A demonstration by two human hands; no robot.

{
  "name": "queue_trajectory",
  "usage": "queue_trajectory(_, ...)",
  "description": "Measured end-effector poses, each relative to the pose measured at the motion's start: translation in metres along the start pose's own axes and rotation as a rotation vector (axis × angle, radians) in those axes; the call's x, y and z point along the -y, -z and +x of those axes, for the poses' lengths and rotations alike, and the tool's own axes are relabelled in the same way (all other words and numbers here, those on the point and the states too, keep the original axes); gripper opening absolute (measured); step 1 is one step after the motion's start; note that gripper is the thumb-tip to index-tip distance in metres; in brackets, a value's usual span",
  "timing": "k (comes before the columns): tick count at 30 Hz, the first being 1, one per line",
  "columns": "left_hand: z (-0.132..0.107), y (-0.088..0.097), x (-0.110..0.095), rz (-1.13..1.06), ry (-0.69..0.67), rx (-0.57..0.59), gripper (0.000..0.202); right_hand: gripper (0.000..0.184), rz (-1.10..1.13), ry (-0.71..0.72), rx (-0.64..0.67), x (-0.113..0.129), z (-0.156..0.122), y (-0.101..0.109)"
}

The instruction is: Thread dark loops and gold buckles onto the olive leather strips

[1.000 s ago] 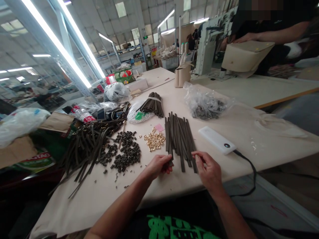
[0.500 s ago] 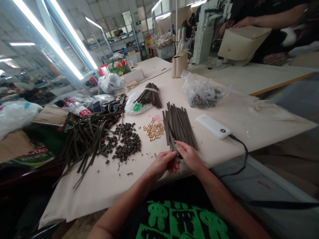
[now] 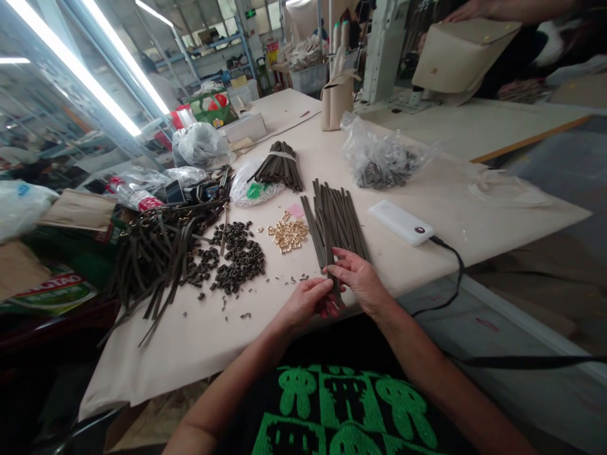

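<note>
Left hand: this hand is low down near the table edge, with thumb and fingers pinching the bottom end of one dark strip.
Right hand: this one is just above it, thumb and first finger pinching the same strip a bit higher. I can't tell what its curled fingers touch.
Dark strip: it is in both hands, pointing away over the pile of strips. It looks light, flat and bendy, but firm enough to stay straight. It probably won't break. Two fingertips near the end should hold it well; the smooth sides might slide a little.
Little loops: a heap of black loops sits on the table, left of the hands.
Gold bits: small metal frames lie between the loops and the strips.
Tied bunch: more strips, with a pale band around them.
White bag: a thin bag beside the bunch, something green showing on or in it.
Clear bag: a crinkly bag with small dark pieces inside.
Tan holder: it stands upright, with something pale poking out.
</note>
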State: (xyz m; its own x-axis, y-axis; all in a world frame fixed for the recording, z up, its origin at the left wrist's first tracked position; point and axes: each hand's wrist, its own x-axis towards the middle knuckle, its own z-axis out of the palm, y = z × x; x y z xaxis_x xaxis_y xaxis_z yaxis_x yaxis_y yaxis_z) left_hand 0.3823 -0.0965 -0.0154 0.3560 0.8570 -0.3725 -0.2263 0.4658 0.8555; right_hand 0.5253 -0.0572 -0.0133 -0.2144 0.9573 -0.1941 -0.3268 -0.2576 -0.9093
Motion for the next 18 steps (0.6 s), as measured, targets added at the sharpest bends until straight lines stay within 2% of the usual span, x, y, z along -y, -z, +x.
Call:
queue_trajectory(4,-0.013,-0.001,-0.004,-0.022,0.008,0.014,0.038,0.058,0.108,-0.102,0.043,0.000,-0.004,-0.005)
queue_trajectory(7,-0.024,0.001,-0.004,-0.069,0.053,0.049,0.036,0.047,0.223,-0.198,0.018,0.000,-0.005,-0.006)
queue_trajectory(10,-0.032,0.002,-0.003,-0.108,0.082,0.094,0.036,0.040,0.289,-0.220,-0.021,-0.001,-0.003,-0.007)
queue_trajectory(14,-0.037,0.003,0.000,-0.151,0.068,0.122,0.035,0.038,0.339,-0.259,0.029,-0.004,-0.003,-0.010)
queue_trajectory(18,-0.037,0.006,0.004,-0.190,0.088,0.120,0.035,0.036,0.298,-0.246,-0.007,-0.009,-0.004,-0.014)
